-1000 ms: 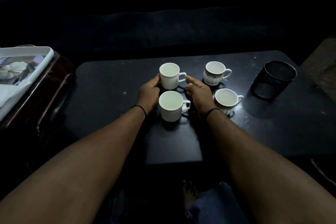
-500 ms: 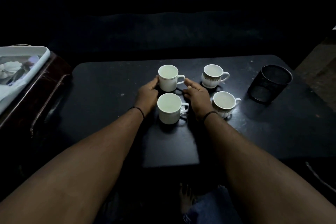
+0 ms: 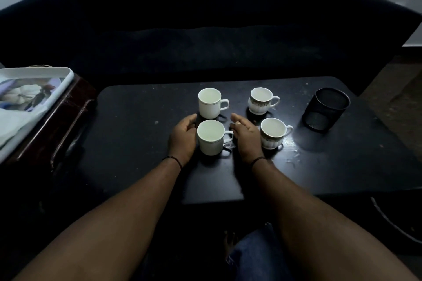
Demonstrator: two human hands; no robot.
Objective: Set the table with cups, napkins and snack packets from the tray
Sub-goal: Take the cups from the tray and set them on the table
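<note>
Four cups stand on the dark table (image 3: 137, 134). There are two plain white ones, far (image 3: 209, 104) and near (image 3: 210, 137), and two patterned ones, far (image 3: 261, 101) and near (image 3: 272, 134). My left hand (image 3: 182, 138) lies loosely curved against the left side of the near white cup, its thumb pointing toward the far cup's base. My right hand (image 3: 246, 138) rests on the table to the right of that cup's handle, fingers relaxed, between it and the near patterned cup. Neither hand lifts anything. The white tray (image 3: 43, 71) sits at the left with napkins and packets in it.
A black mesh holder (image 3: 325, 109) stands at the table's right end. The tray rests on a dark brown side table (image 3: 59, 130) to the left. A dark sofa (image 3: 205, 48) runs behind the table. A bare foot and a jeans-clad knee show below the near edge.
Both hands have let go of the far white cup and drawn back toward me; they now flank the near white cup. The cups have stayed in place.
</note>
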